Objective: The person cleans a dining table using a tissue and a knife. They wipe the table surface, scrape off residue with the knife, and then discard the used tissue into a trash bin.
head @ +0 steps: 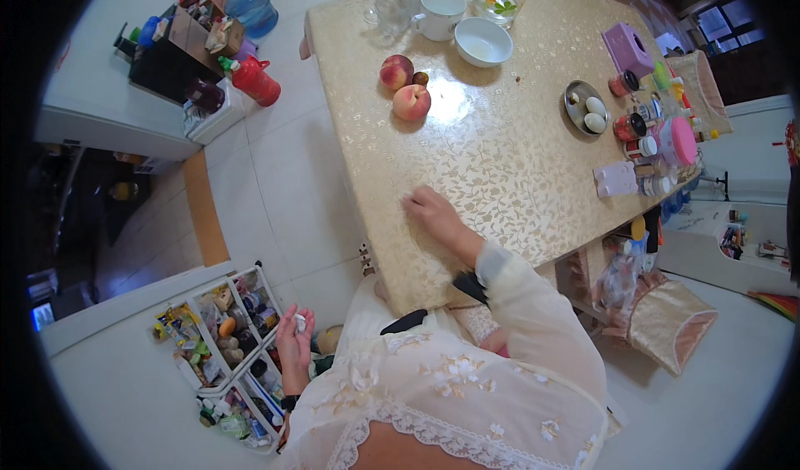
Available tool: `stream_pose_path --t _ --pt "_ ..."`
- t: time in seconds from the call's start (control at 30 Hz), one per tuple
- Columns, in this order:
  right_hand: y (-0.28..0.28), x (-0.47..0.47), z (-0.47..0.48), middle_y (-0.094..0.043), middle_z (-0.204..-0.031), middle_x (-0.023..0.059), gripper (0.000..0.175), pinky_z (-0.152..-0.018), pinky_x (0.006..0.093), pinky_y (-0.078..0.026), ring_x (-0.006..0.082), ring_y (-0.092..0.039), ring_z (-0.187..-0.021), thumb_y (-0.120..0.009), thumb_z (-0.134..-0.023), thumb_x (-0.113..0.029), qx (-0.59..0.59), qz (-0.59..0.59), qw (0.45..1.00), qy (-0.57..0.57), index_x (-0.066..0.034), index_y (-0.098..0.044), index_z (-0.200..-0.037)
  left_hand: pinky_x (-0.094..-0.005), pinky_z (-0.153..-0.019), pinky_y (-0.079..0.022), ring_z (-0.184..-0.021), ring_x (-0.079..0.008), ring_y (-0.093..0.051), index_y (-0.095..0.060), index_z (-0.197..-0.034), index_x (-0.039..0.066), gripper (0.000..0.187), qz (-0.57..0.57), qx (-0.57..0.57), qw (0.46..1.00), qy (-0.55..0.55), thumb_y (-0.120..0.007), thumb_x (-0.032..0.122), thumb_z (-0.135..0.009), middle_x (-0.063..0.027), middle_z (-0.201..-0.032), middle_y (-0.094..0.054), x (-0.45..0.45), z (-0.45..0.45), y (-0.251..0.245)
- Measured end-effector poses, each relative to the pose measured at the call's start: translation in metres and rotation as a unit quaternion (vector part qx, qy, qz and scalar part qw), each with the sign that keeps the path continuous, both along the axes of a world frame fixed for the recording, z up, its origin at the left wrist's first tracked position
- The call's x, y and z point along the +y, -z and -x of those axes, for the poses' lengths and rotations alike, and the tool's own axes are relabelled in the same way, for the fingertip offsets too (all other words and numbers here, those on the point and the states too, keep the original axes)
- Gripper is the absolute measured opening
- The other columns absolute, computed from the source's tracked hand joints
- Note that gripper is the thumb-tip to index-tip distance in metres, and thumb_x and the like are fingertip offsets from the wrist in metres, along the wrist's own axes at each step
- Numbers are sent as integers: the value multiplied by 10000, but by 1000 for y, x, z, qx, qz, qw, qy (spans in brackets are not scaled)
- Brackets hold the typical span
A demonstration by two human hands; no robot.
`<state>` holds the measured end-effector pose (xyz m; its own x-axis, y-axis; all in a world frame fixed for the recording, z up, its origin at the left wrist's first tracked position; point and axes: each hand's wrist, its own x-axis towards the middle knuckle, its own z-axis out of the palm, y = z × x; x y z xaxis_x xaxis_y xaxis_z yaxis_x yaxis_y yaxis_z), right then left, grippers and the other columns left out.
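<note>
My left hand is palm up beside the table, left of my body, with a small crumpled white thing lying in it. My right hand is over the near left part of the table, its fingers curled; whether it holds anything is hidden. Beyond it lie two peaches and a small dark round fruit. Farther back stand a white bowl, white cups and a glass jar. To the right, a metal plate bears white eggs and a smaller piece.
Jars, a pink-lidded tub and a purple tissue box line the table's right side. A white rack with packets and bottles stands left of my left hand. A covered chair or stool is at the right. A red bottle stands far left.
</note>
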<state>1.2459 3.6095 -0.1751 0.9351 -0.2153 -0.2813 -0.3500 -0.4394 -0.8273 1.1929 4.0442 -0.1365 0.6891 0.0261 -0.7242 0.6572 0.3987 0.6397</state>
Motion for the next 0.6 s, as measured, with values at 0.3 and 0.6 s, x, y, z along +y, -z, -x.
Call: stream_pose_path --t 0.3,0.6 --pt "42 -181 -17 -541 -837 121 220 -744 388 -415 243 -486 -776 -388 -962 -196 -252 44 849 463 -29 -506 -880 -380 -863 -538 -988 -302 -618 -442 -1269 -44 347 -14 21 999 -20 -442 49 -935 -198 -1079 -595 13 11 4" --pt "22 -89 -33 -541 -786 182 210 -681 424 -443 346 -541 -748 -512 -901 -192 -115 271 929 225 14 -524 -865 -385 -865 -539 -990 -304 -621 -465 -1251 -36 331 -5 -8 1000 -3 -462 55 -933 -202 -1083 -598 15 -4 3"
